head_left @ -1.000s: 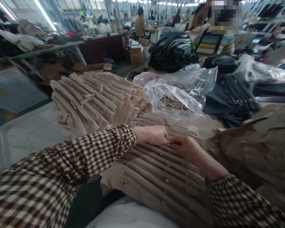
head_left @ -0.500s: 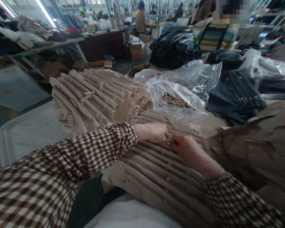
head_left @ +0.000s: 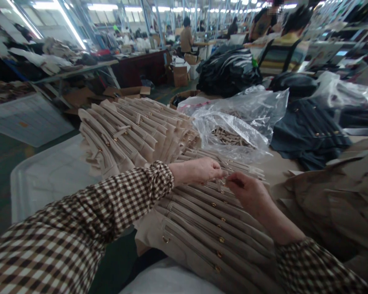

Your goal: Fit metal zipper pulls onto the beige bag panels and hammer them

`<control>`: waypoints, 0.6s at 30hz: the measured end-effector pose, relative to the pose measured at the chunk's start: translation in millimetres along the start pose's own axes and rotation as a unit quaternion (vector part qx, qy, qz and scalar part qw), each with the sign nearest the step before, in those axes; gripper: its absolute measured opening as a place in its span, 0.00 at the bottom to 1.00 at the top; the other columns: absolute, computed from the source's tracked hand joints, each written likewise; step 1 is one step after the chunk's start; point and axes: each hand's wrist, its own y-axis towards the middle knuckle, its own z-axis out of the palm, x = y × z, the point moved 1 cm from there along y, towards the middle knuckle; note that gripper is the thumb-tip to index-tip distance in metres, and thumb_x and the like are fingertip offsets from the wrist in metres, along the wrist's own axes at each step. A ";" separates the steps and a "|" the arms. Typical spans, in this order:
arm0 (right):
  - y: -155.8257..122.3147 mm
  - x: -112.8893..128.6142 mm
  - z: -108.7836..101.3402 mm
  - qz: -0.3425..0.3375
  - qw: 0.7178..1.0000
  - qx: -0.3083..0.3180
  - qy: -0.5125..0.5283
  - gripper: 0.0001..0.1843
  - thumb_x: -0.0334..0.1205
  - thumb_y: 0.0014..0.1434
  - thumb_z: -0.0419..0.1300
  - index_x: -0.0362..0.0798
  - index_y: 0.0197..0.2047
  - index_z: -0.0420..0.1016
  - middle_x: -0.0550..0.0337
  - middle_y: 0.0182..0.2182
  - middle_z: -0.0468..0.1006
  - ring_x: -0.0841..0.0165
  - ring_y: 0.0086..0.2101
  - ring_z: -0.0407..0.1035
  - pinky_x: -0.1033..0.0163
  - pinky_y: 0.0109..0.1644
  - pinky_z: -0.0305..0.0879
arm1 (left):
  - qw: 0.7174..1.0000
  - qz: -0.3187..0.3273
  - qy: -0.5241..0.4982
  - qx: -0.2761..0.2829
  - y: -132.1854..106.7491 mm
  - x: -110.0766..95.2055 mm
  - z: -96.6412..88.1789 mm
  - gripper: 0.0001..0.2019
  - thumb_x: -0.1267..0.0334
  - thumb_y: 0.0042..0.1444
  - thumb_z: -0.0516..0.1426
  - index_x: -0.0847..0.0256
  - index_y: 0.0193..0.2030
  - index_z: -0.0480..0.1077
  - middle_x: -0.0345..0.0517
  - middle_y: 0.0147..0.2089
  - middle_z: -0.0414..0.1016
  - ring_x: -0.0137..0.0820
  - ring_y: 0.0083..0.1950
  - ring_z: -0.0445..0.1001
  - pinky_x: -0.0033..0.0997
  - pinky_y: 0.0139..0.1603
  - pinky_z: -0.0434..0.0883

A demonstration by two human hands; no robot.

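Observation:
My left hand (head_left: 200,171) pinches a small beige fabric tab (head_left: 220,176) above a stack of folded beige trench-style garments (head_left: 214,220). These lie overlapped in rows, showing gold-coloured buckles and rings. My right hand (head_left: 245,192) hangs just right of the tab, fingers curled close to the garment edges. What its fingertips hold is hidden. Both forearms wear brown-and-white checked sleeves. A second fanned stack of the same beige garments (head_left: 135,132) lies beyond my left hand.
A clear plastic bag of small beige strips (head_left: 230,136) sits beyond my hands. Dark jackets (head_left: 309,134) and brown paper-like material (head_left: 331,200) lie right. A white plastic tray (head_left: 49,179) sits left. Co-workers (head_left: 282,45) sit further back among bags and boxes.
My hands have drawn slightly apart, and my left hand has lifted the small tab a little up from the stack. The view has shifted, with everything sitting a little further right.

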 end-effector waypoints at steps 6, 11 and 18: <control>-5.1 23.7 9.4 0.001 0.983 -0.046 0.177 0.18 0.51 0.52 0.63 0.46 0.39 0.77 0.59 0.25 0.76 0.69 0.25 0.66 0.65 0.28 0.63 | 0.966 -0.033 -0.257 0.027 -0.6 -5.7 8.3 0.26 0.35 0.54 0.58 0.61 0.37 0.66 0.33 0.26 0.63 0.22 0.21 0.62 0.23 0.19 0.53; -6.0 27.7 15.8 -0.009 0.979 -0.089 0.185 0.17 0.48 0.50 0.65 0.47 0.40 0.78 0.59 0.26 0.79 0.69 0.24 0.69 0.65 0.30 0.66 | 0.945 -0.037 -0.326 -0.012 3.7 -8.9 19.8 0.29 0.33 0.54 0.57 0.62 0.35 0.66 0.36 0.27 0.66 0.21 0.21 0.62 0.23 0.21 0.55; -5.4 21.7 17.2 -0.038 0.986 -0.080 0.144 0.12 0.45 0.54 0.63 0.48 0.40 0.80 0.59 0.28 0.82 0.68 0.27 0.73 0.64 0.33 0.68 | 0.940 -0.053 -0.327 -0.077 4.4 -14.2 27.4 0.26 0.37 0.57 0.56 0.62 0.30 0.64 0.35 0.23 0.64 0.21 0.20 0.60 0.24 0.23 0.55</control>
